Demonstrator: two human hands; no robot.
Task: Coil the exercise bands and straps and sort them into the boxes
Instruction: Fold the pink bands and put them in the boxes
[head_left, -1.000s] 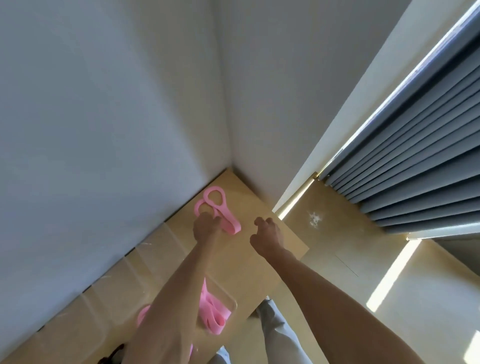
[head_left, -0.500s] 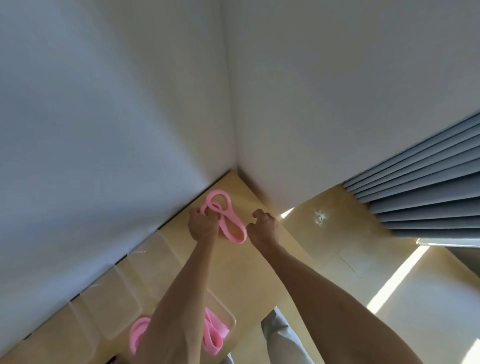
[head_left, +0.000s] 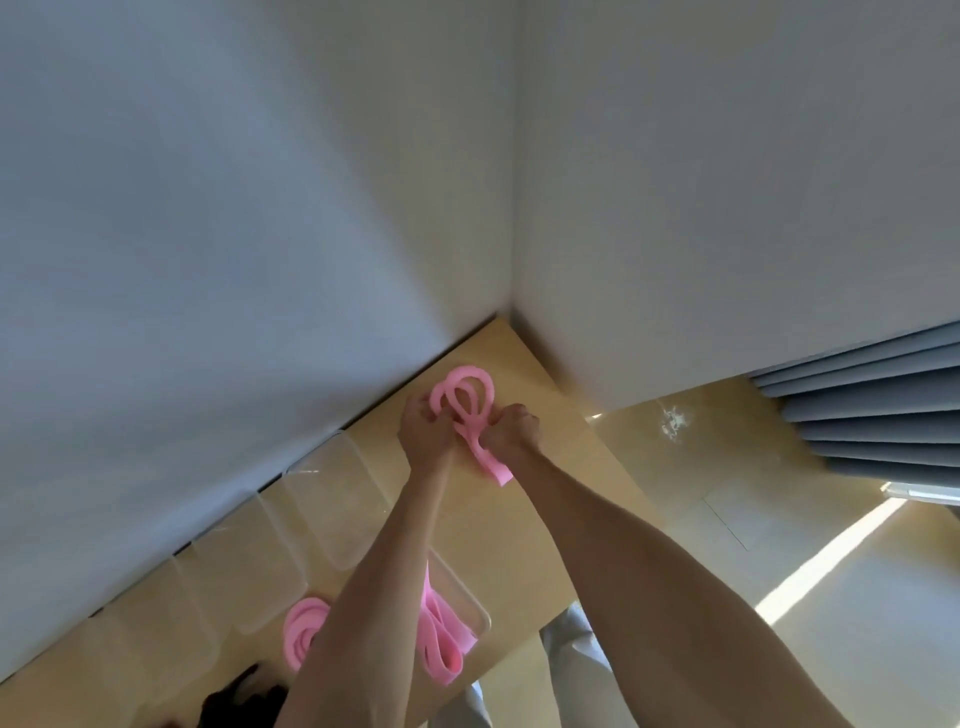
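Both hands meet just below the middle of the frame, at the far corner of a light wooden table (head_left: 524, 525) where two pale walls join. The left hand (head_left: 423, 434) has its fingers curled round one loop of a pink exercise band (head_left: 470, 405), and the right hand (head_left: 511, 431) pinches the same band at its gathered middle, so each hand is grasping it. Two rounded loops of the band stand out beyond the knuckles toward the wall corner, and a flat folded tail of it lies on the tabletop just below the right wrist. The table's right edge runs diagonally down from the wall corner toward the lower middle of the frame, close beside the right forearm; beyond it lies a glossy yellow floor (head_left: 727, 467) with a bright stripe of sunlight, wide and open toward the right of the frame. A grey pleated curtain (head_left: 872, 410) hangs at the right edge. Along the table's left edge, against the wall, sit clear plastic boxes (head_left: 332, 499) in a row, leaving a bare strip of wood between them and the forearms. In the lower middle, a clear box (head_left: 475, 608) near the table's front edge holds folded pink bands (head_left: 441, 644), partly hidden by the left forearm. Another coiled pink band (head_left: 304, 629) sits just left of that arm, and a dark bundle (head_left: 234, 696), too blurred to tell what it is, lies at the bottom of the frame.
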